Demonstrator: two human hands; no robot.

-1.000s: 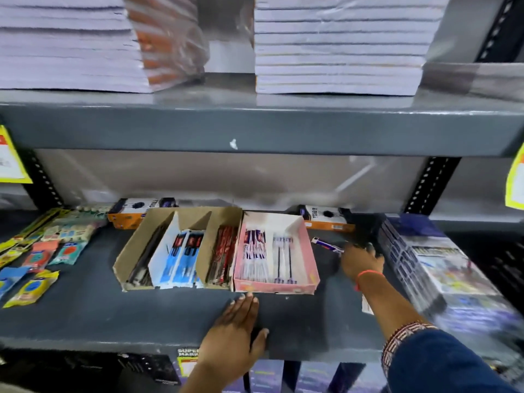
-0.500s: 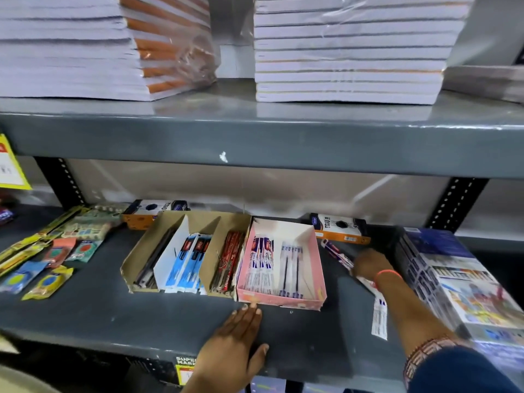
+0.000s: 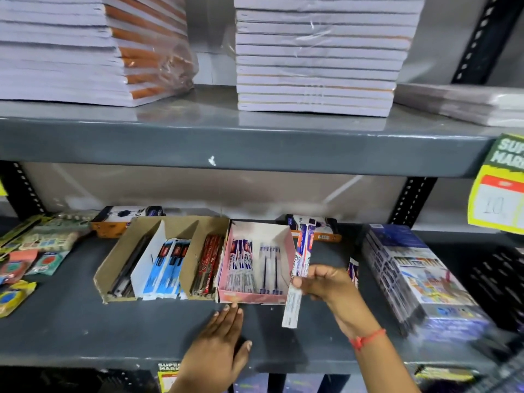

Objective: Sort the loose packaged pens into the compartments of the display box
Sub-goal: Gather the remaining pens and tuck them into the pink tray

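Your right hand (image 3: 326, 282) is pinched around a packaged pen (image 3: 299, 275), thumb and fingers clamped on the middle of the sleeve, and it's up off the shelf (image 3: 71, 330), tilted nearly upright, just beside the right wall of the pink display box (image 3: 256, 297). Your left hand (image 3: 218, 347) lies flat on the shelf, fingers spread and gripping nothing, fingertips touching the pink box's front edge. Inside that box, purple-and-white packs sit in the left compartment, slimmer ones in the right. Touching its left side is the cardboard display box (image 3: 113, 268): dark pens, blue packs, red packs. Another loose packaged pen (image 3: 353, 272) lies just behind your right hand, near the stack of boxed sets (image 3: 419, 279).
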